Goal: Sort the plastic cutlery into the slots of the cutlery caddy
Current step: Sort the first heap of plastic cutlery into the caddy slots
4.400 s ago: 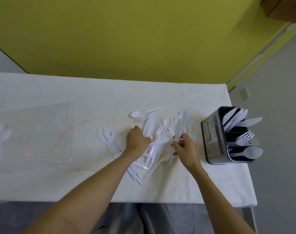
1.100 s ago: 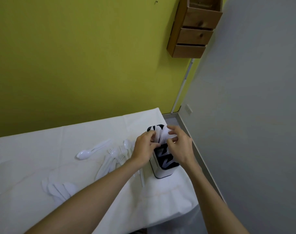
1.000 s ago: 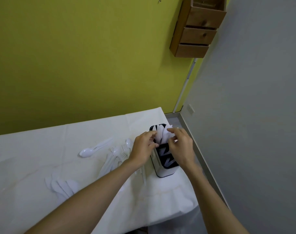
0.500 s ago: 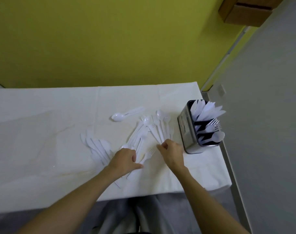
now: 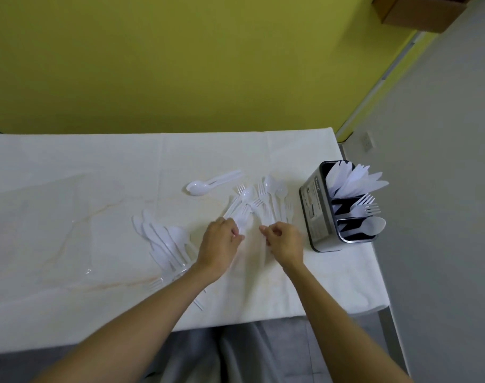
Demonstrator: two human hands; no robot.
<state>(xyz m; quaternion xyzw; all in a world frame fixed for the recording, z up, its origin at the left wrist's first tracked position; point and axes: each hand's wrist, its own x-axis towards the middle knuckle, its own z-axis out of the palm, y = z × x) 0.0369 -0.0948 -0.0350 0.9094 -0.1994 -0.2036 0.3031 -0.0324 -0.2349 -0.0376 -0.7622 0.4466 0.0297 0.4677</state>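
Hands are back at the loose pile, having left the caddy [image 5: 343, 205] where a second ago both were tucking white pieces into its far slot. That batch looks delivered: knives now fan out of the far slot, forks stand in the middle one, and spoons lie in the nearest. The sorting is part done, and the next pickup is starting.

The left hand [image 5: 220, 244] sits curled over the handle ends of the forks and spoons [image 5: 259, 201] spread just left of the caddy, its fingers seemingly pinched on one or two handles (white on white, so I cannot tell exactly which). The right hand [image 5: 284, 240], between that hand and the caddy, is loosely curled with fingertips together, and whether it grips anything is unclear. The two hands are near each other but not touching.

Farther left of the caddy lies a fan of knives [image 5: 164, 241], and a lone spoon [image 5: 205, 185] rests apart on the tablecloth [image 5: 70, 189], untouched across the frames.
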